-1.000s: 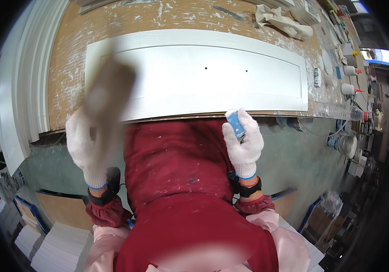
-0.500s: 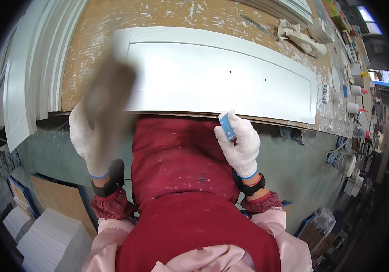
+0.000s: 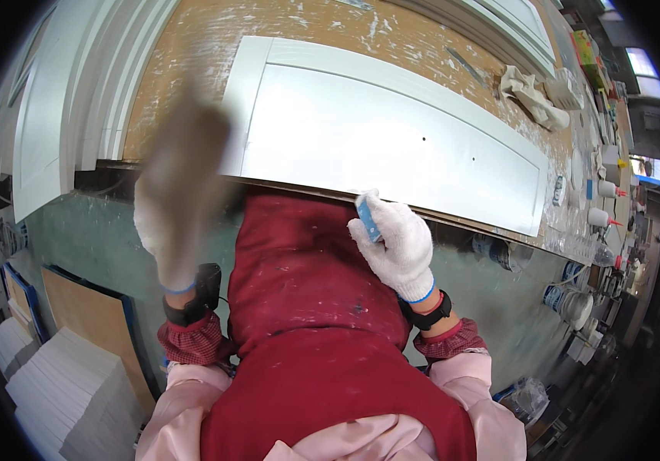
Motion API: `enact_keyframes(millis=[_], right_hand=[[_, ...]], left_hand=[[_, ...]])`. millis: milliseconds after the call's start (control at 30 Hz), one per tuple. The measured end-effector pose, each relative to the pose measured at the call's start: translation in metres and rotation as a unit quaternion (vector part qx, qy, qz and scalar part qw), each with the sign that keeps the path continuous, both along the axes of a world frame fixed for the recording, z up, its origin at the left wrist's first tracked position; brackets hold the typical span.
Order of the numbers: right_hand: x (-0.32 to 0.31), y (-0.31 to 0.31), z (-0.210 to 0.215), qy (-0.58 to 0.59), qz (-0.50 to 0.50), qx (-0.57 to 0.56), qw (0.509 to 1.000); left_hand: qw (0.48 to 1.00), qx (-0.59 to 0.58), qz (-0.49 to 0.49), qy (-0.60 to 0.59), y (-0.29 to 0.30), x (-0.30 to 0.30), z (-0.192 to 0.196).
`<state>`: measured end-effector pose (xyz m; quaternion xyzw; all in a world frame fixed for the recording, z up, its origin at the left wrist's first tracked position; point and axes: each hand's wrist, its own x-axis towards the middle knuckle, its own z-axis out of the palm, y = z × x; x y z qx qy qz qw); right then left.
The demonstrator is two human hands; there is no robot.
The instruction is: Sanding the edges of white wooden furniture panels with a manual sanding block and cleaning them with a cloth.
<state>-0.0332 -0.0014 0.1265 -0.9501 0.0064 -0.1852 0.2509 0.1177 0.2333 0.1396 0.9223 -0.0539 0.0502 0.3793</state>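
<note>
A long white framed door panel [image 3: 345, 123] with two small dark holes lies on the workbench in front of me. My right hand [image 3: 401, 244], in a white knitted glove, is closed on a small light-blue block [image 3: 368, 218] at the panel's near edge. The block has white marks, and I cannot make out its exact kind. On the left, my gloved left hand [image 3: 146, 223] is near the panel's left end. A brown blurred patch [image 3: 188, 161] covers its fingers, so their position is hidden.
White framed panels [image 3: 111, 84] stand at the left, another panel [image 3: 491, 27] at the far side. A cloth glove [image 3: 533, 98], a flat blade [image 3: 464, 64] and white bottles with red tips [image 3: 600, 218] lie to the right. Stacked white boards [image 3: 76, 392] sit lower left.
The view has turned, so the bench and panel appear tilted and shifted right. My right hand with the blue block has moved left along the panel's near edge. The brown blur stays in place.
</note>
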Motion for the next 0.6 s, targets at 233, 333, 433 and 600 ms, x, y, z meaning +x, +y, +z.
enact_keyframes(millis=[233, 333, 433, 600], right_hand=[[0.014, 0.012, 0.004, -0.016, 0.025, -0.006, 1.000], [0.023, 0.014, 0.003, -0.028, 0.040, 0.027, 0.998], [0.034, 0.020, 0.021, 0.103, 0.056, 0.004, 0.993], [0.057, 0.039, 0.019, 0.134, 0.086, -0.027, 0.987]], left_hand=[[1.000, -0.003, -0.009, -0.019, 0.019, 0.003, -0.012], [0.999, 0.013, -0.002, -0.029, 0.025, 0.004, -0.022], [0.999, 0.000, 0.001, -0.045, 0.028, 0.003, -0.027], [0.998, 0.008, -0.003, -0.064, 0.034, 0.003, -0.029]])
